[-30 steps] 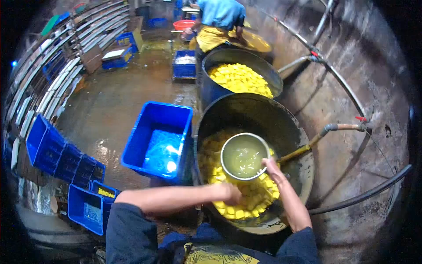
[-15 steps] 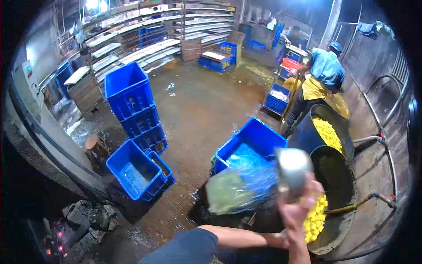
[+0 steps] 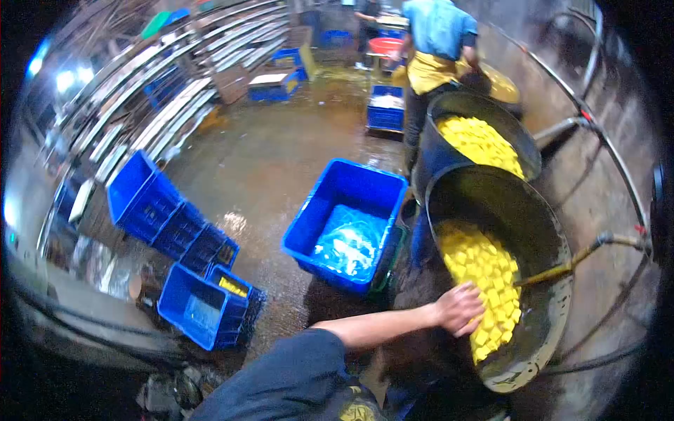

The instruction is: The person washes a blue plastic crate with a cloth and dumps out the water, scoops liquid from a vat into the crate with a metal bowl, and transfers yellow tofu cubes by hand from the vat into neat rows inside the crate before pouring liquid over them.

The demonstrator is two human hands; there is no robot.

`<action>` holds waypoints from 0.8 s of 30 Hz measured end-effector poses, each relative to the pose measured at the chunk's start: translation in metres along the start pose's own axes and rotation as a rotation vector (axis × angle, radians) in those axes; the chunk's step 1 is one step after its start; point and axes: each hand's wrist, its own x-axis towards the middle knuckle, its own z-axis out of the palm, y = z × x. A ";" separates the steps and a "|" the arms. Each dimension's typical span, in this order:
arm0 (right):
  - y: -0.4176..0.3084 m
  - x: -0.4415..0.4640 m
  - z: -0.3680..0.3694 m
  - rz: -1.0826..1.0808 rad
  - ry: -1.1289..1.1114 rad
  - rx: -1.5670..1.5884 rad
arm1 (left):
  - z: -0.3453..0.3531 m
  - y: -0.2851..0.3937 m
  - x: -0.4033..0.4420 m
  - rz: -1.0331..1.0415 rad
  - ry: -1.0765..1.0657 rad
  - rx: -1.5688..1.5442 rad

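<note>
My left hand (image 3: 460, 309) reaches over the near rim of a large dark vat (image 3: 554, 309), above the yellow blocks (image 3: 484, 270) heaped inside it. Its fingers are slightly bent and seem apart, with nothing visible in them. My right hand is out of view, and so is the metal bowl. Left of the vat stands a blue crate (image 3: 298, 242) with a shiny wet bottom.
A second vat (image 3: 439, 112) of yellow blocks stands beyond the near one. Past it a person (image 3: 435, 35) bends over another container. Stacked blue crates (image 3: 158, 210) stand at left. A pipe (image 3: 562, 268) reaches over the near vat from the right wall.
The metal bowl and my right hand have gone from view after liquid was thrown from the bowl. My left hand has moved over the blocks. The view has swung back toward the vats.
</note>
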 end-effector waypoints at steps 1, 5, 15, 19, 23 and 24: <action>-0.059 -0.022 -0.019 -0.072 -0.013 0.126 | 0.030 -0.013 0.021 -0.049 0.109 0.067; -0.169 -0.071 -0.001 -0.589 -0.142 0.630 | 0.012 -0.003 0.002 -0.037 -0.012 -0.133; -0.270 -0.229 0.051 -0.825 -0.330 -0.017 | -0.145 -0.048 -0.041 0.044 -0.517 -0.237; -0.287 -0.220 0.049 -0.704 -0.254 -0.016 | -0.152 -0.062 -0.020 -0.035 -0.590 -0.319; -0.300 -0.183 0.036 -0.774 -0.532 0.078 | -0.129 -0.105 0.037 -0.133 -1.223 -0.348; -0.300 -0.163 0.033 -0.567 -0.817 0.179 | -0.107 -0.124 0.051 -0.104 -1.279 -0.410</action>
